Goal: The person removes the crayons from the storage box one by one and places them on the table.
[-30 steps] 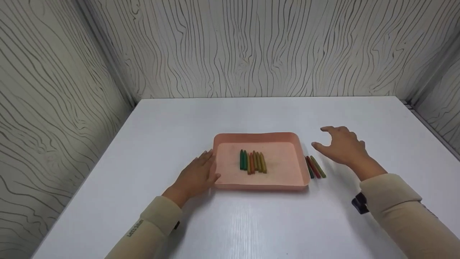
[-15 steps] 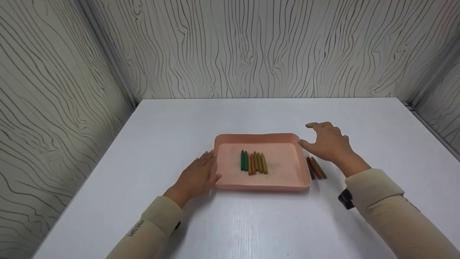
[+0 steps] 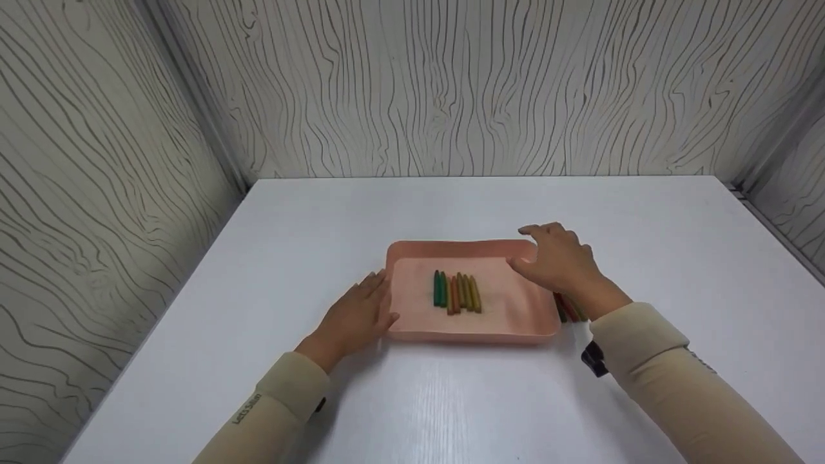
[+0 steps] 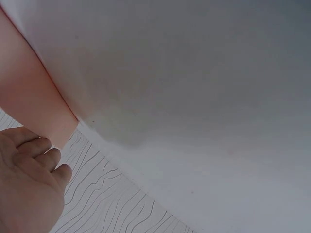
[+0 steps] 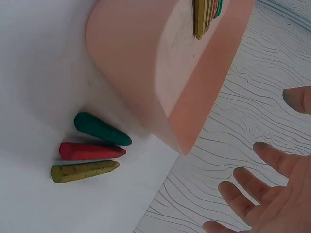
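A shallow pink tray (image 3: 474, 336) sits on the white table with several crayons (image 3: 455, 292) side by side inside, green at the left, then orange-red and olive-yellow. Against the tray's left side rests my left hand (image 3: 351, 316), fingers extended and thumb at the near left rim. Over the tray's far right corner hovers my right hand (image 3: 561, 258), thumb and fingers spread apart with nothing between them. Three crayons, a green one (image 5: 102, 128), a red one (image 5: 91, 151) and an olive-yellow one (image 5: 83, 171), lie on the table right of the tray, partly hidden by my right forearm in the head view.
The white table (image 3: 412, 399) reaches back to a wall panel (image 3: 438, 90) with a wood-grain pattern. Another patterned panel (image 3: 77, 193) stands along the left. A dark strap piece (image 3: 594, 359) hangs under the right sleeve.
My right hand has moved left, from beyond the three loose crayons to above the tray's right corner, fingers still spread. My left hand stays at the tray's left side.
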`<state>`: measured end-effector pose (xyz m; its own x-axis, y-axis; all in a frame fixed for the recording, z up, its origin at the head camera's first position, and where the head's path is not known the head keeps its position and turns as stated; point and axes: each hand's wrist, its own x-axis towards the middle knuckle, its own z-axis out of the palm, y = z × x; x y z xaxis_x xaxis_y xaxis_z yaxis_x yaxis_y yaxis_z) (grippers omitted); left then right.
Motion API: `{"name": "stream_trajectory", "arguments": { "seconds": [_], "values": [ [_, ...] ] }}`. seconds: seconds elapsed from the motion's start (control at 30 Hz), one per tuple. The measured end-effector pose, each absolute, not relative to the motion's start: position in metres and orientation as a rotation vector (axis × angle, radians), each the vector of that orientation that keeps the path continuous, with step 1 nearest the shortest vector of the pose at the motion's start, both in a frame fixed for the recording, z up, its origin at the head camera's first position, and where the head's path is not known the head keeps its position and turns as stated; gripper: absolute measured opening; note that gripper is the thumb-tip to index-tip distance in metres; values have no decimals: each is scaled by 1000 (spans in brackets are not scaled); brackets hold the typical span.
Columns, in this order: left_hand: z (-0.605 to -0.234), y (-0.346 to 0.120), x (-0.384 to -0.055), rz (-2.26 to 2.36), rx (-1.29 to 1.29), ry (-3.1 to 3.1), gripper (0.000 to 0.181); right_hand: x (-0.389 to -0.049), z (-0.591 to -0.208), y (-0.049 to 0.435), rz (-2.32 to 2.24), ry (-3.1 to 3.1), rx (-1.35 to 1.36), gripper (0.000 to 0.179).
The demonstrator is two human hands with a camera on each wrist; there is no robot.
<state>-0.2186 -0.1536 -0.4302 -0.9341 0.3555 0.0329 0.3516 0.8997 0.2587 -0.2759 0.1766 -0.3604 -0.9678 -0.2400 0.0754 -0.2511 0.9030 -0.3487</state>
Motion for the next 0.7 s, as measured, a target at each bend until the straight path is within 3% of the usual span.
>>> {"name": "stream_trajectory", "arguments": {
  "seconds": [0.7],
  "values": [
    [-430, -152, -219, 397, 548, 3033, 67, -275, -389, 144, 598, -3052, 500, 63]
  ]
}}
